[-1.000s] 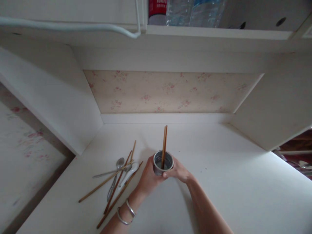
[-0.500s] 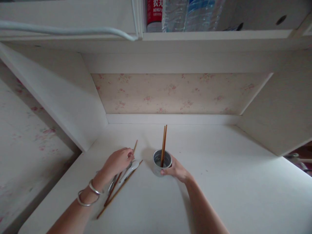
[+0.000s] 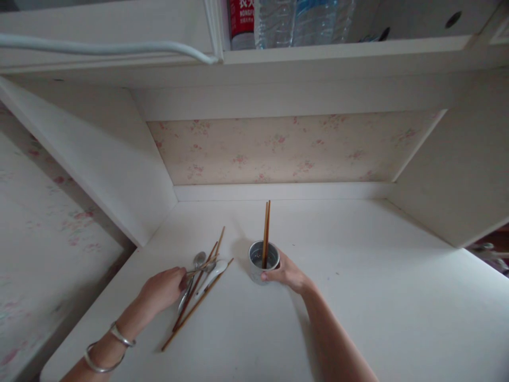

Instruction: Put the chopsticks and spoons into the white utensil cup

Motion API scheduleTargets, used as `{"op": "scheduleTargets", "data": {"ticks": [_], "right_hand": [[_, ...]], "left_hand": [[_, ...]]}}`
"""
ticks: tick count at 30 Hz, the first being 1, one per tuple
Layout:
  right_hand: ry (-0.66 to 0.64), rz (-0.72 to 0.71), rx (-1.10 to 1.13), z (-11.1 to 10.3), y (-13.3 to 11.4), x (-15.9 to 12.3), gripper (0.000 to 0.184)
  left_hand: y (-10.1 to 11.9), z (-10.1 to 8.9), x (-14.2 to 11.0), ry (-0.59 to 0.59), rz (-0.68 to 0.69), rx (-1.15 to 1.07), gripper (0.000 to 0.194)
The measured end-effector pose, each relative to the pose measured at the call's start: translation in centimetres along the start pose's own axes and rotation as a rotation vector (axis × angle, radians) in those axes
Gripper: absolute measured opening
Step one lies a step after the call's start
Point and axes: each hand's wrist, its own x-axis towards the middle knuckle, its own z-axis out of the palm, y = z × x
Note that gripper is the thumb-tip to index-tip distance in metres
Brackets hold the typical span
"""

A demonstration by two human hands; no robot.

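My right hand (image 3: 289,273) is wrapped around the side of a metal cup (image 3: 256,275) that stands upright. Two wooden chopsticks (image 3: 266,228) lean out of its top. To the left, my left hand (image 3: 165,286) has its fingers closed on the handle end of a metal spoon (image 3: 209,267), whose bowl points toward the cup. Under and around it lie a second metal spoon (image 3: 199,259), a white soup spoon (image 3: 212,275) and several loose chopsticks (image 3: 191,314), crossing one another. My fingers partly hide the handles there.
The white tabletop (image 3: 369,297) runs back to a floral wall panel (image 3: 254,151). White side panels (image 3: 111,159) flank it. Overhead, a shelf (image 3: 342,50) holds clear plastic bottles (image 3: 294,24) and a red-labelled one (image 3: 242,21); a pale cable (image 3: 119,49) hangs along its left.
My left hand has moved left and toward me, from the far end of the chopsticks to the spoon handle, uncovering the spoon bowls. My right hand stays on the cup. The view has tilted slightly.
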Motion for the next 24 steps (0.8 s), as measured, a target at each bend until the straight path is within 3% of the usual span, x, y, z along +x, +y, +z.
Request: {"op": "scheduleTargets", "data": {"ticks": [4, 8, 17, 20, 24], "right_hand": [[0.005, -0.003, 0.004, 0.0, 0.2, 0.0, 0.064], [-0.009, -0.005, 0.004, -0.2, 0.7, 0.1, 0.064], [-0.036, -0.025, -0.008, -0.5, 0.9, 0.3, 0.062], [-0.047, -0.018, 0.002, -0.5, 0.9, 0.3, 0.062], [-0.034, -0.020, 0.018, -0.4, 0.8, 0.3, 0.066]], "left_hand": [[0.0, 0.0, 0.1, -0.005, 0.047, -0.115, 0.028], [0.3, -1.3, 0.4, -0.051, 0.084, -0.277, 0.032], [2.8, -4.8, 0.3, -0.318, 0.076, -0.592, 0.039], [3.5, -6.1, 0.4, -0.289, 0.130, -0.631, 0.041], [4.7, -8.4, 0.9, -0.140, 0.240, -0.699, 0.039]]}}
